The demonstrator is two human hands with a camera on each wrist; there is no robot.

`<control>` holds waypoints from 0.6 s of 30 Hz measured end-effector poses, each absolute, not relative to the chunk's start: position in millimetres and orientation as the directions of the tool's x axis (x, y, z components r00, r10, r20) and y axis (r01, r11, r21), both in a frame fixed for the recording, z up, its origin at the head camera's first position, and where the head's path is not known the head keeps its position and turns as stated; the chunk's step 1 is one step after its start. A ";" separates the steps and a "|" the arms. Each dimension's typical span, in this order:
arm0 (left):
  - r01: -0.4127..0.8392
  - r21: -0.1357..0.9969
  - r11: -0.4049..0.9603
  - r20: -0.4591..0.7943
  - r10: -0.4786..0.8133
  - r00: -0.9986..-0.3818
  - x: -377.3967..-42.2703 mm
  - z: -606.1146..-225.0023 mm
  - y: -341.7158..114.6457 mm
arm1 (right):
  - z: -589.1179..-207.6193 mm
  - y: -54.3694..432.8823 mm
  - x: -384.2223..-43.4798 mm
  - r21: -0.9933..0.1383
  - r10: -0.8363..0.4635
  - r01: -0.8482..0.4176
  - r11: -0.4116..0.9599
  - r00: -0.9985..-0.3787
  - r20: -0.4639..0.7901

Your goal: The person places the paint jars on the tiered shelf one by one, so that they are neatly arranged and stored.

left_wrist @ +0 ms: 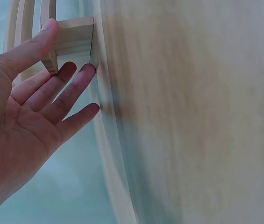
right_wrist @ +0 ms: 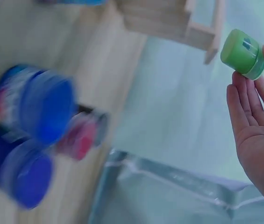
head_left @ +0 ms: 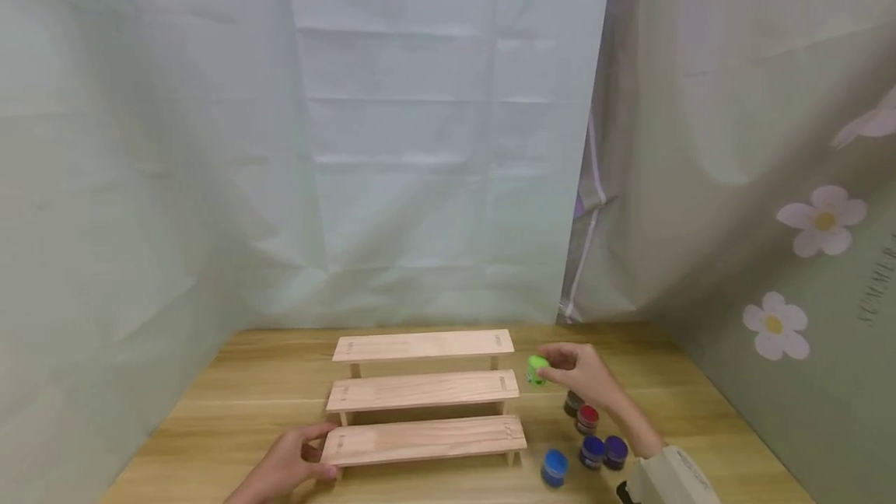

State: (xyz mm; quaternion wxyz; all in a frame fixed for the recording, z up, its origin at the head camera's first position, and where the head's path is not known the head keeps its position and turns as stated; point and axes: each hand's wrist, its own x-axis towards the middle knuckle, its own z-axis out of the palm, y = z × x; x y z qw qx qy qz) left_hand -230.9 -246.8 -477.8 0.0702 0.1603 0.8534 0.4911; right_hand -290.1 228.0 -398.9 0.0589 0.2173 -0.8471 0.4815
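Observation:
My right hand (head_left: 582, 376) pinches a small light-green paint jar (head_left: 536, 369) between thumb and fingers, held up beside the right end of a three-tier wooden step shelf (head_left: 425, 440). From the right wrist, the green lid (right_wrist: 235, 50) points away from the palm, and the clear base sits at the fingertips. At the shelf's left end, my left hand (head_left: 288, 459) grips the lowest board, thumb at its front edge and index finger toward its back. The left wrist view shows that hand (left_wrist: 24, 102) with its other fingers spread near the board's leg (left_wrist: 75, 35).
Right of the shelf stand several jars: a light blue jar (head_left: 554, 467), a dark blue jar (head_left: 592, 451), a purple-blue jar (head_left: 615, 451), a red jar (head_left: 587, 418) and a dark jar (head_left: 573, 403) under the right forearm. Pale curtains (head_left: 434, 177) enclose the wooden table (head_left: 210, 426).

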 end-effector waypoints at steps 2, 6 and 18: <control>0.208 0.858 0.469 0.042 0.341 -0.939 -229.6 -476.9 -246.9 | -392.7 217.5 -294.9 -0.789 -0.321 -0.443 0.426 -0.889 0.326; 0.221 0.850 0.478 0.054 0.337 -0.940 -228.2 -476.1 -245.3 | -383.5 195.9 -302.6 -0.790 -0.348 -0.470 0.394 -0.871 0.345; 0.224 0.861 0.456 0.069 0.333 -0.941 -226.4 -476.1 -245.0 | -368.9 118.8 -321.9 -0.827 -0.389 -0.450 0.337 -0.867 0.312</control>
